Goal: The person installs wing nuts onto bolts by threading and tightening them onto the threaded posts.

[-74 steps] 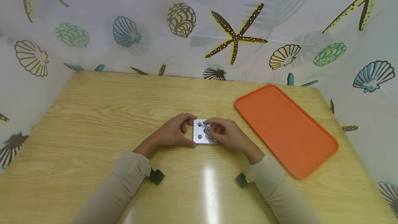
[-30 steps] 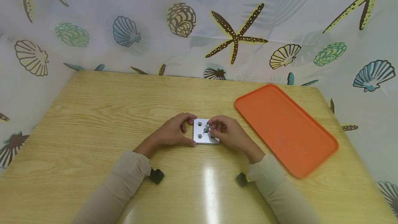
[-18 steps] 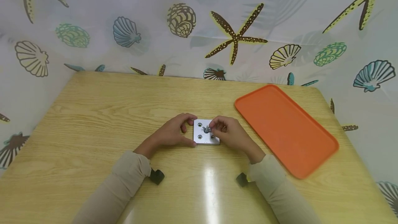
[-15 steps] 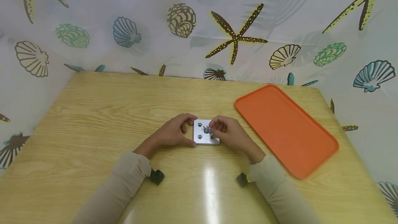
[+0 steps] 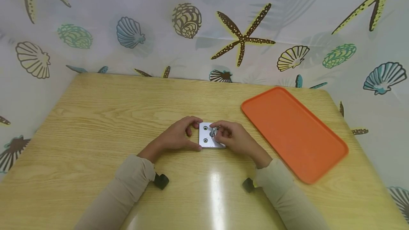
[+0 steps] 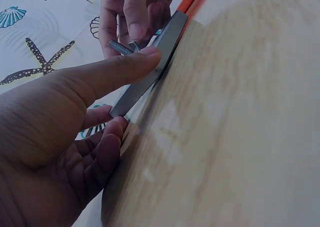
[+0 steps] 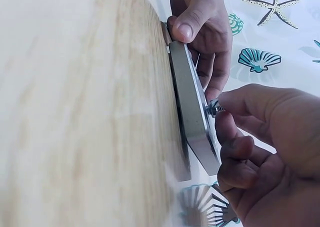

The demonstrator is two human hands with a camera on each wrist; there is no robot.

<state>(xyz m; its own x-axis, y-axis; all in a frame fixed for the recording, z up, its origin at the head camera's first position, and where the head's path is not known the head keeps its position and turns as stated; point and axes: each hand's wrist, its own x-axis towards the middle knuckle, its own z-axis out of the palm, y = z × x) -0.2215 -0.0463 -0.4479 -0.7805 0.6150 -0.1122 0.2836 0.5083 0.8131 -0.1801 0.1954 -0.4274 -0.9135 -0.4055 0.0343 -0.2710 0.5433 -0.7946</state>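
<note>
A square silver metal plate (image 5: 207, 144) with round holes lies on the table. From its middle stands a threaded bolt (image 6: 120, 48) with a small metal wing nut (image 7: 214, 108) low on it, near the plate's face. My left hand (image 5: 177, 136) holds the plate's left side, thumb on the near edge and fingers at the far corner. With thumb and forefinger my right hand (image 5: 234, 136) pinches the wing nut from the right, its other fingers curled. The right fingers hide part of the plate's right side in the head view.
An orange tray (image 5: 294, 134) lies at an angle to the right of the hands. The wooden table (image 5: 127, 98) ends at a cloth (image 5: 159, 52) printed with shells and starfish.
The right hand's fingers drew back to the right, then came forward again over the wing nut, whose wings have turned. The left hand and the plate stay in place.
</note>
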